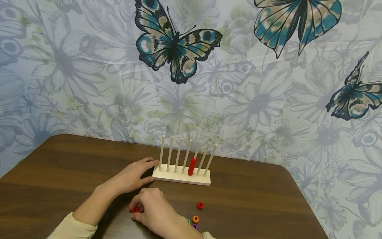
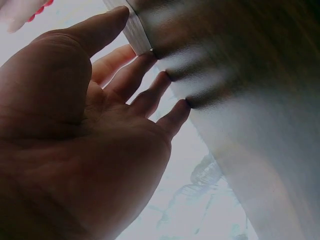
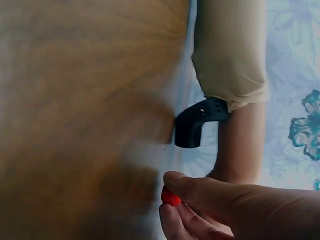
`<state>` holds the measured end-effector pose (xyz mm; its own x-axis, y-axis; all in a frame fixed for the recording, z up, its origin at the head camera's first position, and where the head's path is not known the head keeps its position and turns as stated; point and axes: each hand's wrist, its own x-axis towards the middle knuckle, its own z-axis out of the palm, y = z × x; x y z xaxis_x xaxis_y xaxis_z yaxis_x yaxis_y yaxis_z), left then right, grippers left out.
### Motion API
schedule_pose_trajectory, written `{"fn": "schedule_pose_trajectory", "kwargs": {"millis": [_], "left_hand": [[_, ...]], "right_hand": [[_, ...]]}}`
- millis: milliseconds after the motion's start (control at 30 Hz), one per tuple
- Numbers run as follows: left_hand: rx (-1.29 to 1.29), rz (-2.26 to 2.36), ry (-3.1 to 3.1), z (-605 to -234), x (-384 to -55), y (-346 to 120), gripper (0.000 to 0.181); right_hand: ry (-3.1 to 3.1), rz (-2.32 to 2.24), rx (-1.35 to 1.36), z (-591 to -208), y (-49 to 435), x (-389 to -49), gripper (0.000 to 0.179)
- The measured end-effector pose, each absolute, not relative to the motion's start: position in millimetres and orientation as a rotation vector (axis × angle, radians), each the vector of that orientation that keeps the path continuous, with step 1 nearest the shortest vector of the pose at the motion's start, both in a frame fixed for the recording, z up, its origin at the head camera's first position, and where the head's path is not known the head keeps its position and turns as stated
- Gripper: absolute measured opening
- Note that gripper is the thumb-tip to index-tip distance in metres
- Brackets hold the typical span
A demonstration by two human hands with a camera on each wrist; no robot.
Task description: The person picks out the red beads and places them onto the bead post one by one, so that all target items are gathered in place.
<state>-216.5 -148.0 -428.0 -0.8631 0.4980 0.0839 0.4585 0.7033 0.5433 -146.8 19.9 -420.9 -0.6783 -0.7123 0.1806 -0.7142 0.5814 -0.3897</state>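
A pale wooden peg rack (image 1: 181, 177) with several upright pegs stands toward the back of the table; a stack of red beads (image 1: 192, 166) sits on one peg right of its middle. My left hand (image 1: 131, 176) holds the rack's left end, thumb at the front corner and index finger behind. In the left wrist view, the other fingertips rest on the table beside the rack's edge (image 2: 137, 32). Nearer the front, my right hand (image 1: 156, 210) pinches a red bead (image 3: 171, 196) between thumb and fingers, low over the table.
To the right of my right hand lie a loose red bead (image 1: 200, 206), an orange bead (image 1: 195, 219) and a purple bead (image 1: 195, 226). A green bead (image 1: 188, 221) is partly hidden by the wrist. Behind the brown table (image 1: 253, 192) rises a butterfly-patterned wall (image 1: 238, 99).
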Motion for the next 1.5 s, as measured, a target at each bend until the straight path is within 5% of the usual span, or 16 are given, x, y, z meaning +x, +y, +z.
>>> {"fn": "schedule_pose_trajectory", "kwargs": {"millis": [500, 867, 1500], "left_hand": [[0.840, 0.874, 2.881, -433.8, -220.3, -145.4, 0.052], [0.833, 0.825, 2.910, -435.2, -220.8, -144.1, 0.055], [0.813, 0.815, 2.911, -433.8, -219.1, -147.5, 0.056]], "right_hand": [[-2.634, 1.302, 0.985, -358.5, 78.4, -171.2, 0.013], [-2.451, 1.213, 0.707, -325.1, 135.1, -191.5, 0.018], [-2.095, 0.943, 0.667, -335.3, 153.7, -219.6, 0.020]]}}
